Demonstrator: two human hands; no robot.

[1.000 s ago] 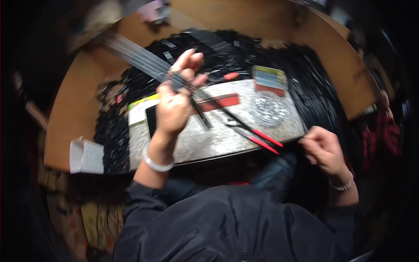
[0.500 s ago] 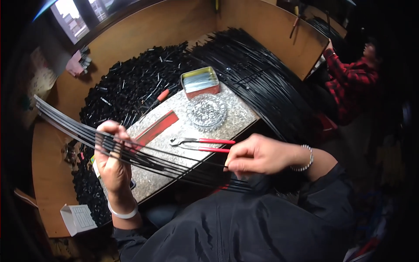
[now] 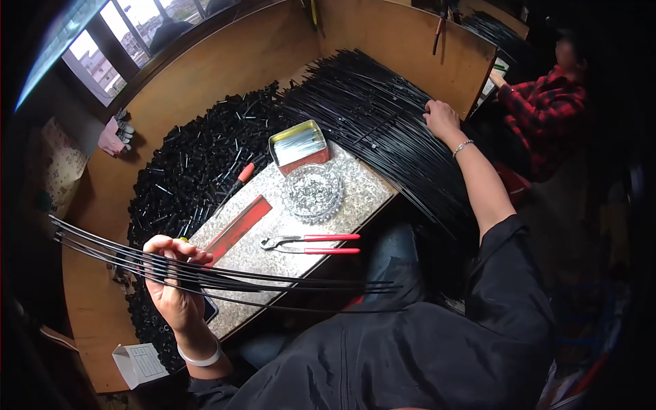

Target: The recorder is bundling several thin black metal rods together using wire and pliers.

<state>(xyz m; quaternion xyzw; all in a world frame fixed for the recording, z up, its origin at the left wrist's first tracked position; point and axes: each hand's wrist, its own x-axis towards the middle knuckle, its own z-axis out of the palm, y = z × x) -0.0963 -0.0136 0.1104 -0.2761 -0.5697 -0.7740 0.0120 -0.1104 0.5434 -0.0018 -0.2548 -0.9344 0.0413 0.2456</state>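
My left hand point(image 3: 167, 290) is closed round a loose bundle of thin black rods point(image 3: 273, 285), which fan out slightly and reach over the near edge of the speckled table point(image 3: 369, 181). Stretched out to the far right, my right hand point(image 3: 444, 121) rests with bent fingers on a big pile of long black rods point(image 3: 383, 113). Its fingertips are partly hidden, so what they hold does not show. On the tabletop lie pincers with red handles point(image 3: 328, 238). A clear glass dish point(image 3: 313, 195) of small shiny bits stands behind them.
A tin point(image 3: 298, 147) of thin metal pins, a red strip point(image 3: 236, 232) and a red-handled tool point(image 3: 244, 172) lie around the tabletop. Short black pieces point(image 3: 198, 154) are heaped behind. Wooden boards point(image 3: 410, 34) enclose the bench; a person in a checked shirt point(image 3: 547, 113) sits beyond.
My right hand has left the bundle's right end and reached far out to the rod pile. The bundle stays in my left hand. The view has shifted a little.
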